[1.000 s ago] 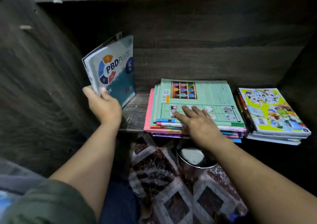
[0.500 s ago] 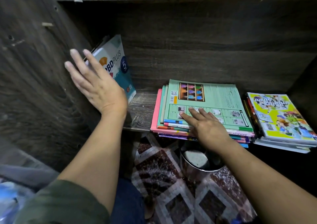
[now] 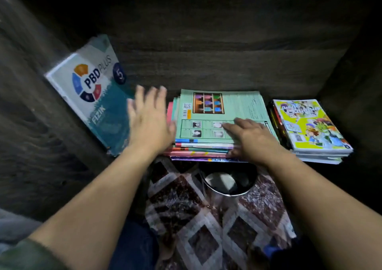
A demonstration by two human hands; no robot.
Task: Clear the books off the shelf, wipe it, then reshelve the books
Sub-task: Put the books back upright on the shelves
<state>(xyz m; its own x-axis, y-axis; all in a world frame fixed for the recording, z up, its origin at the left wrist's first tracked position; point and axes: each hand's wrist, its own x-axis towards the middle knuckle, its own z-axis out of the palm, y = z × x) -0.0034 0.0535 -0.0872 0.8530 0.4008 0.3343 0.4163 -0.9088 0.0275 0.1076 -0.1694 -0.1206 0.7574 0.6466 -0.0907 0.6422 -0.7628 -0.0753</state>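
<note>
A teal and white PBD Plus book (image 3: pixel 97 92) leans tilted against the dark wooden shelf's left wall (image 3: pixel 31 108). My left hand (image 3: pixel 151 121) hovers open and blurred, fingers spread, between that book and the middle stack, holding nothing. The middle stack of books (image 3: pixel 217 112), topped by a green cover, lies flat on the shelf. My right hand (image 3: pixel 252 139) rests on that stack's front right part, fingers on top, thumb at the front edge. A second stack with a yellow comic cover (image 3: pixel 308 125) lies at the right.
A round metal container (image 3: pixel 227 184) stands on a patterned floor mat (image 3: pixel 206 228) just below the shelf's front edge. The shelf's right wall (image 3: pixel 355 104) stands beside the comic stack. Its back panel (image 3: pixel 206 52) is close behind the books.
My left hand let go of the PBD Plus book, which now leans on the left wall, and swung right toward the middle stack. My right hand stayed on the stack.
</note>
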